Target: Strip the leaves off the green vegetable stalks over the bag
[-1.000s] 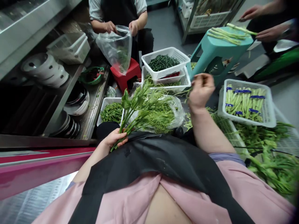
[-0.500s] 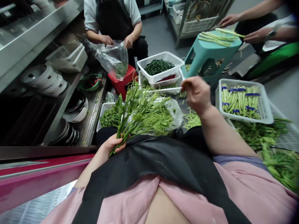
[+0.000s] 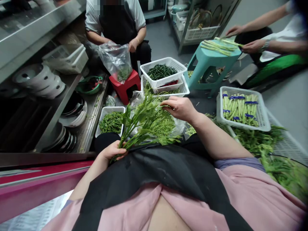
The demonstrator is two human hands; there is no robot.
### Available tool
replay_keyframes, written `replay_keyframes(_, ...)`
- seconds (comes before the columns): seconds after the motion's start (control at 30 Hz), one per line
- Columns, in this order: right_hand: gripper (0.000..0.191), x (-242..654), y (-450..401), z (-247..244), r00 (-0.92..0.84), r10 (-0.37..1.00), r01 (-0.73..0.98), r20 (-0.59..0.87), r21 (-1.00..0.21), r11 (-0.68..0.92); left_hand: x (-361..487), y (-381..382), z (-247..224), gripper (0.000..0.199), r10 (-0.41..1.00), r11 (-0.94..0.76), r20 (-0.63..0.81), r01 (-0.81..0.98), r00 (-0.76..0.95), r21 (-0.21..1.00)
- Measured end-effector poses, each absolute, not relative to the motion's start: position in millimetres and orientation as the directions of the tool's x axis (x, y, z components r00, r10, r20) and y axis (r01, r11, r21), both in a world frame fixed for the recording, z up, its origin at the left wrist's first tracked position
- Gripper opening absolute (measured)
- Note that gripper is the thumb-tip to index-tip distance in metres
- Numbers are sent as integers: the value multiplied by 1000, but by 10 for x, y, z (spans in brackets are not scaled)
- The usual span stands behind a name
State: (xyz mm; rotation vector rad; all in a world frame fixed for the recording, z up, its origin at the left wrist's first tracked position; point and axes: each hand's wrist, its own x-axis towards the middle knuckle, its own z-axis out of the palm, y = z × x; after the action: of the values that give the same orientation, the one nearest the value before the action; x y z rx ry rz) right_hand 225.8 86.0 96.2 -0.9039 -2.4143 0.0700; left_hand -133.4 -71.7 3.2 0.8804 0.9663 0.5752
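My left hand (image 3: 115,150) is closed round the lower stems of a bunch of pea shoots (image 3: 137,123), held upright and leaning right in front of the black apron. At the upper right of that bunch, my right hand (image 3: 181,108) is bent with thumb and fingers pinched at a shoot tip. Behind and below the bunch lies an open clear plastic bag (image 3: 179,125) with a heap of thin green tendrils (image 3: 163,126). Left of it, a white basket (image 3: 98,130) holds cut green pieces (image 3: 111,122).
Stacked white baskets (image 3: 144,69) with green chillies stand ahead. A co-worker (image 3: 117,25) holds a plastic bag over a red stool (image 3: 134,81). Another person's hands (image 3: 252,46) handle stalks on a teal stool (image 3: 204,61). Bundled stalks fill a basket (image 3: 263,123) at right; metal shelving (image 3: 72,112) is left.
My right hand has come down and left from the raised position to the top of the pea shoots. My left hand keeps its hold. The view has shifted slightly.
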Motion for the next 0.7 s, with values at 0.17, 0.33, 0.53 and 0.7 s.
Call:
replay_keyframes(0.17,28,2267,844,1005,-729,591,593,346,-111,797,-1287,-678,102,39,735,532,-488,45,470,846)
replay_keyframes(0.33,25,2208,805,1063,-765,627,634,151,5,773,-1252,-669,140,37,735,525,-487,59,471,849)
replay_keyframes(0.53,24,2170,773,1045,-765,637,642,91,40,765,-1239,-673,175,37,747,515,-490,74,450,854)
replay_keyframes(0.7,28,2124,789,888,-736,652,662,185,-5,749,-1209,-672,195,37,759,504,-488,86,430,859)
